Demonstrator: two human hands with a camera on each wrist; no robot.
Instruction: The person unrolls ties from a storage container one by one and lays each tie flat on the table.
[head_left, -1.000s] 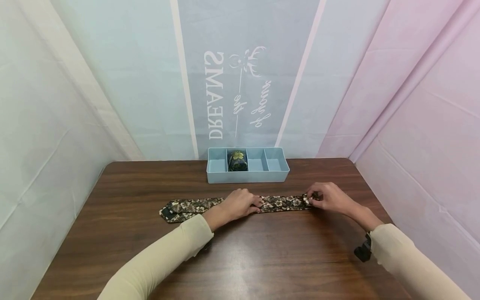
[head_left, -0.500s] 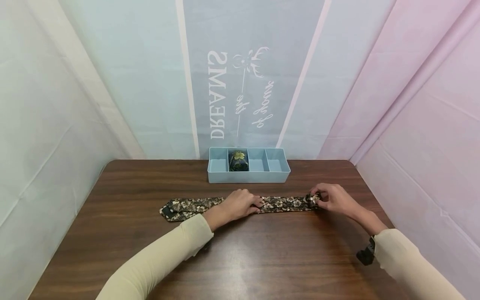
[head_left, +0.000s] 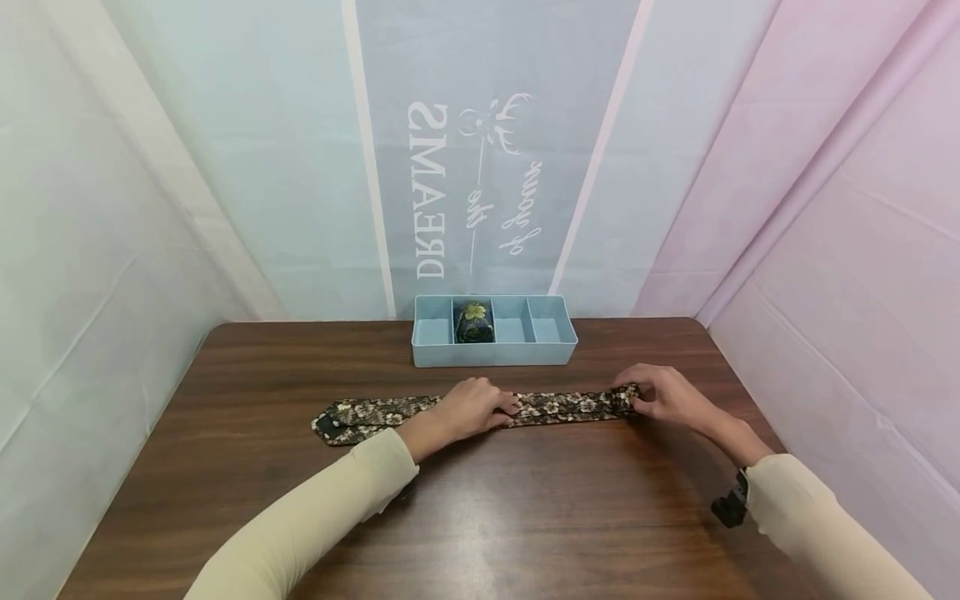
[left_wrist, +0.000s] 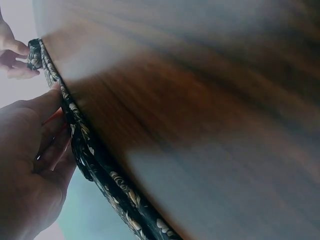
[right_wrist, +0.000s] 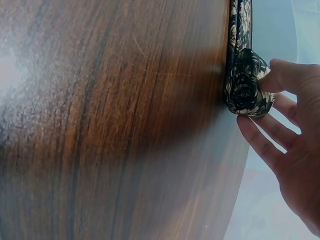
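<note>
A dark necktie (head_left: 558,406) with a cream floral print lies lengthwise across the brown table, its pointed wide end at the left. My left hand (head_left: 474,407) rests on the middle of the tie. In the left wrist view, the fingers of that left hand (left_wrist: 30,155) reach fairly straight onto the fabric. The tie's right end is coiled into a small roll (right_wrist: 245,87). My right hand (head_left: 667,396) holds this roll between thumb and fingers, as the right wrist view shows, with the thumb on its upper side.
Behind the tie stands a light blue divided box (head_left: 491,356). A rolled dark tie with a yellow-green flower (head_left: 474,322) sits in its second compartment from the left. Fabric curtains (head_left: 300,167) enclose the table (head_left: 480,517) at the back and both sides.
My right hand has shifted slightly to the right, and the roll at the tie's end shows more clearly between its fingers. My left hand stays on the middle of the tie.
</note>
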